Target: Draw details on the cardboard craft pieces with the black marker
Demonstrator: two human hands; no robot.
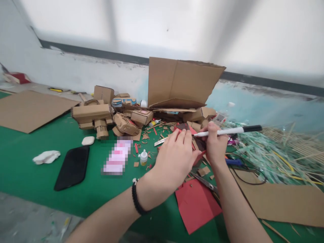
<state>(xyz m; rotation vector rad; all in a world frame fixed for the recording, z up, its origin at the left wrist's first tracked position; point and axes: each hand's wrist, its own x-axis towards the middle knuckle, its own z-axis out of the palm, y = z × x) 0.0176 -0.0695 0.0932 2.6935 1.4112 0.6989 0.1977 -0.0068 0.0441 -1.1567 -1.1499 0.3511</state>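
My left hand [174, 157] lies over a red and dark brown cardboard piece [199, 144], fingers across its top and thumb along its near side. Much of that piece is covered by my hands. In my right hand [215, 145] is a white marker [227, 131], its tip pointing left onto the piece near my left fingers, its black end out to the right. Just below lie scissors [209, 184] and a red sheet [197, 207]. A metal blade [160, 142] sticks out left of the piece, partly hidden. A small white glue bottle [143, 158] stands left of my left hand.
Cardboard models [92, 113] and a tall bent cardboard sheet [186, 81] stand at the back. A black phone [72, 167], white earbud case [88, 140] and crumpled tissue [47, 157] lie left. Thin sticks and plastic wrap [273, 152] pile up right, above flat cardboard [286, 204].
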